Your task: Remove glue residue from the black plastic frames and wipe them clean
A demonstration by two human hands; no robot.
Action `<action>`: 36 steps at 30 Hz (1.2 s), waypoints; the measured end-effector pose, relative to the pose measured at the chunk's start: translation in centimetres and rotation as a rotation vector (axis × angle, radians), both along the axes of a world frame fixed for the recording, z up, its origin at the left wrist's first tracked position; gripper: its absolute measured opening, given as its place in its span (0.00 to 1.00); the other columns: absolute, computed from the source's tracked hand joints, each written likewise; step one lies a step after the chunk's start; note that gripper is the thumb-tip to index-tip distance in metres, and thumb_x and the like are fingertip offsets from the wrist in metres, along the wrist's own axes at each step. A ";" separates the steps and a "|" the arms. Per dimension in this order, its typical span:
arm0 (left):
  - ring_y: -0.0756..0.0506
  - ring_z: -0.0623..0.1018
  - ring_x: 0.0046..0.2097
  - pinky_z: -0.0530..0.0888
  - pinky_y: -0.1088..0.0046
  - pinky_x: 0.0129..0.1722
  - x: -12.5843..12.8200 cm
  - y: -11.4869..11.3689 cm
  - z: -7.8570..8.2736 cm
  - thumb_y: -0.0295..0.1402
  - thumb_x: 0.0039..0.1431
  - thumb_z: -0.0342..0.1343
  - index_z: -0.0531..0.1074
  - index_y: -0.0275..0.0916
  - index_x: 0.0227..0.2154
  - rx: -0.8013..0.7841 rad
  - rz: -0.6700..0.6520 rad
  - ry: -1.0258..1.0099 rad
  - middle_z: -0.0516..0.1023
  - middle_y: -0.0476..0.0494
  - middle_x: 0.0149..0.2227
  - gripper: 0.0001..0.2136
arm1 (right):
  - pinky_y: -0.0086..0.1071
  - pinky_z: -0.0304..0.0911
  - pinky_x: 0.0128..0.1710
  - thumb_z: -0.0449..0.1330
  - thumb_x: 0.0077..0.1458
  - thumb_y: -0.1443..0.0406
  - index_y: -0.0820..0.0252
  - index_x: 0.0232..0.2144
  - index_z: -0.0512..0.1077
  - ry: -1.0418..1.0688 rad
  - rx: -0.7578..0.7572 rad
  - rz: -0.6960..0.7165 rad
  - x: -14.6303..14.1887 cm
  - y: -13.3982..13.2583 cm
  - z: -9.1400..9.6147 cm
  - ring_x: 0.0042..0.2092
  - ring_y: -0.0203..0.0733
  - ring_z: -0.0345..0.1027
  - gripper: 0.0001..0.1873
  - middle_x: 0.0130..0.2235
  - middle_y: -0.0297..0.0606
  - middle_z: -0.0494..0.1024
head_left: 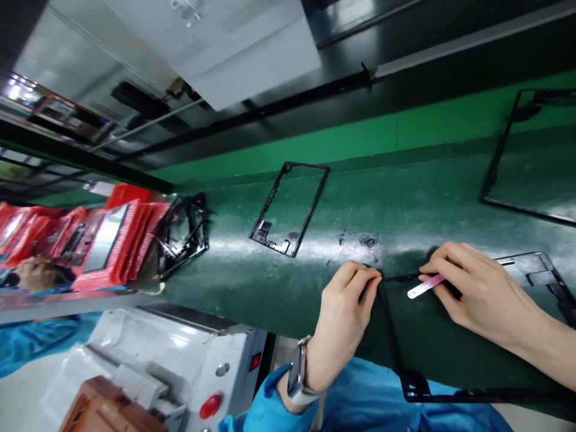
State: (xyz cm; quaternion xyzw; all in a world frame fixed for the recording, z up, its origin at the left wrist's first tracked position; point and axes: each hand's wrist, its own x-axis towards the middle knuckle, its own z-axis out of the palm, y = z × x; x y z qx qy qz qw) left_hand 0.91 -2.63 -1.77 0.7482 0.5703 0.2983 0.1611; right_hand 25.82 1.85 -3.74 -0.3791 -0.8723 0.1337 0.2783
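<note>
My left hand [348, 315] is closed in a pinch on the near-left corner of a thin black rectangular device frame [392, 336], which reaches over the bench's front edge towards my lap. My right hand [477, 288] is closed round slim pink-and-silver tweezers [425, 286]; their rounded end points left and the rest is hidden under the fingers. Its fingertips lie at the frame's upper edge; whether they also grip it I cannot tell. Small tangles of black strips [368, 240] lie on the green bench just beyond my left hand.
Another black frame [290, 210] lies at mid-bench, and one more [495, 156] at the far right. A part with silver plates [540, 277] sits behind my right forearm. Stacked frames [182, 231] stand left beside red bubble-wrap packs [128, 240], near another person's hand [38, 273]. A machine with a red button [210, 406] adjoins the bench.
</note>
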 end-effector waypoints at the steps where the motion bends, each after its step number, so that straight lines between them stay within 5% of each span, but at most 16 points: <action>1: 0.48 0.79 0.42 0.76 0.72 0.44 0.0 0.1 -0.2 0.23 0.72 0.58 0.76 0.39 0.44 0.025 -0.009 0.038 0.78 0.47 0.41 0.05 | 0.40 0.61 0.40 0.56 0.71 0.71 0.59 0.44 0.70 -0.014 -0.007 -0.013 0.0 0.0 0.0 0.39 0.44 0.65 0.04 0.41 0.39 0.71; 6: 0.42 0.76 0.44 0.76 0.64 0.47 0.9 0.7 -0.7 0.22 0.72 0.57 0.75 0.38 0.45 0.108 -0.016 0.176 0.78 0.44 0.42 0.06 | 0.40 0.59 0.38 0.55 0.68 0.72 0.57 0.38 0.66 -0.129 -0.067 -0.049 0.3 -0.6 0.7 0.37 0.45 0.63 0.06 0.37 0.37 0.68; 18: 0.45 0.78 0.44 0.79 0.68 0.45 0.7 0.8 -0.7 0.24 0.71 0.59 0.81 0.39 0.44 0.044 -0.126 -0.048 0.81 0.44 0.42 0.07 | 0.43 0.56 0.37 0.53 0.57 0.73 0.56 0.36 0.61 -0.276 -0.086 -0.069 -1.1 -1.3 2.8 0.33 0.47 0.61 0.08 0.33 0.37 0.67; 25: 0.45 0.77 0.42 0.79 0.69 0.42 0.8 0.3 -0.7 0.22 0.72 0.58 0.81 0.39 0.43 0.048 -0.127 -0.017 0.81 0.45 0.39 0.08 | 0.38 0.58 0.36 0.52 0.60 0.80 0.58 0.39 0.65 -0.080 -0.203 0.140 -2.8 -0.9 1.2 0.38 0.44 0.61 0.13 0.39 0.38 0.69; 36: 0.43 0.75 0.40 0.76 0.64 0.42 -0.4 -1.3 0.7 0.22 0.72 0.56 0.74 0.39 0.42 -0.088 -0.106 0.153 0.78 0.45 0.41 0.06 | 0.39 0.59 0.36 0.53 0.71 0.75 0.60 0.41 0.68 -0.023 -0.108 0.108 -3.2 -1.4 -0.1 0.37 0.43 0.62 0.07 0.39 0.39 0.70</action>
